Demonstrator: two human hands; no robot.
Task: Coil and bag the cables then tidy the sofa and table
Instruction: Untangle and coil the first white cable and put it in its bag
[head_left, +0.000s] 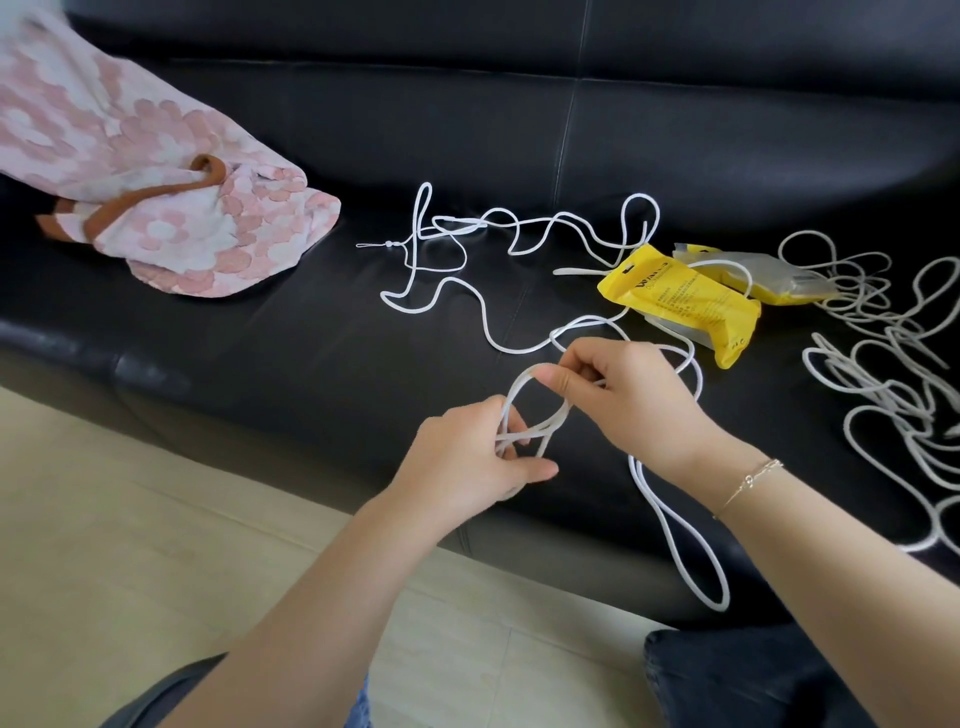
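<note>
Both forearms extend forward from the bottom of the view, converging at centre. The left hand (467, 457) is lower, fingers curled, thumb pointing right. The right hand (623, 395) is higher, thumb and forefinger pinched together; its remaining fingers appear curled, though partly hidden.

A single head-worn camera is looking forward and steeply down from above the person's forearms, facing a black sofa (519, 130) whose seat is filling most of the wide-angle frame. It is sitting close over the left hand (467, 457) and right hand (628, 395), with pale floor (130, 519) showing at lower left.
</note>
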